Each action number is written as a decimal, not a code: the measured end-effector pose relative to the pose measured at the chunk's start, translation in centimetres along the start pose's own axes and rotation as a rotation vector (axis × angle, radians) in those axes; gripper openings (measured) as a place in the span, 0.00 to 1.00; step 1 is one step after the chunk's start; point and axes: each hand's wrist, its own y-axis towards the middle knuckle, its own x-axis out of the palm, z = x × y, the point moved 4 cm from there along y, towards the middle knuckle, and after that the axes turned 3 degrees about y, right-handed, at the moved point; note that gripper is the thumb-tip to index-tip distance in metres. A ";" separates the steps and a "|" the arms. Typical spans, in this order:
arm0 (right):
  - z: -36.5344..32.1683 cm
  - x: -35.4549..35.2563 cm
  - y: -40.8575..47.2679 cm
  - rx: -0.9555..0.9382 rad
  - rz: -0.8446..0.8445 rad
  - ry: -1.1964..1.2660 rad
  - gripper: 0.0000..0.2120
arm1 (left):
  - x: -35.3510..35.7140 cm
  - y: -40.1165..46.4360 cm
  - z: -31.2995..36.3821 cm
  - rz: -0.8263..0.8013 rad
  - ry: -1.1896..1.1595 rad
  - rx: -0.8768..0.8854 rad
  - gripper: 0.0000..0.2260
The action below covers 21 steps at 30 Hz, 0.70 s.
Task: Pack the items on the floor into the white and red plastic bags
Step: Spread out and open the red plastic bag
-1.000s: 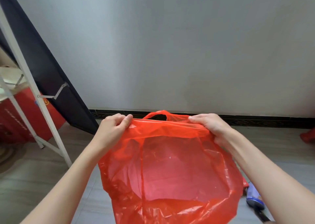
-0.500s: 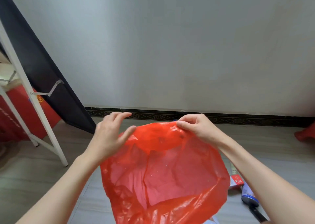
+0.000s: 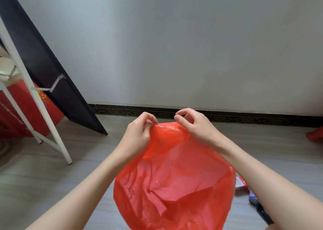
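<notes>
A thin red plastic bag hangs in front of me above the floor, its top edge bunched together. My left hand pinches the bag's top on the left side. My right hand holds the top on the right, with thumb and forefinger curled above the edge. The two hands are close together. To the lower right, partly behind my right forearm, a small red and white box and a dark-handled tool with a blue and white head lie on the floor. No white bag is in view.
A white wall with a dark patterned baseboard stands ahead. At left a black board leans on a white metal frame, with a red box behind it. Something red lies at the right edge. The floor is grey wood.
My hands have moved toward each other, gathering the bag's wide-spread top into a narrow bunch. The bag has dropped slightly, and the handle loop seen earlier no longer shows.
</notes>
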 end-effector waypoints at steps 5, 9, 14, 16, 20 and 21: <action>0.2 -0.1 -1.4 -0.190 0.106 -0.207 0.36 | -1.5 0.6 -1.0 0.159 -0.182 -0.215 0.11; -0.9 0.7 -1.5 -0.259 0.185 -0.300 0.40 | -2.0 0.5 -1.3 0.191 -0.454 -0.378 0.13; -0.6 1.2 -0.6 -0.227 0.181 -0.153 0.38 | -2.1 0.4 -0.2 0.069 -0.717 -0.430 0.13; -0.5 1.0 -0.4 -0.231 0.178 -0.142 0.31 | -2.3 0.2 -0.1 0.037 -0.712 -0.405 0.13; 0.3 0.9 -0.3 -0.288 0.177 -0.215 0.10 | -3.6 0.1 -1.4 0.112 -0.592 -0.399 0.14; 0.4 0.7 -0.3 -0.287 0.180 -0.220 0.06 | -4.2 0.2 -2.1 0.157 -0.530 -0.398 0.16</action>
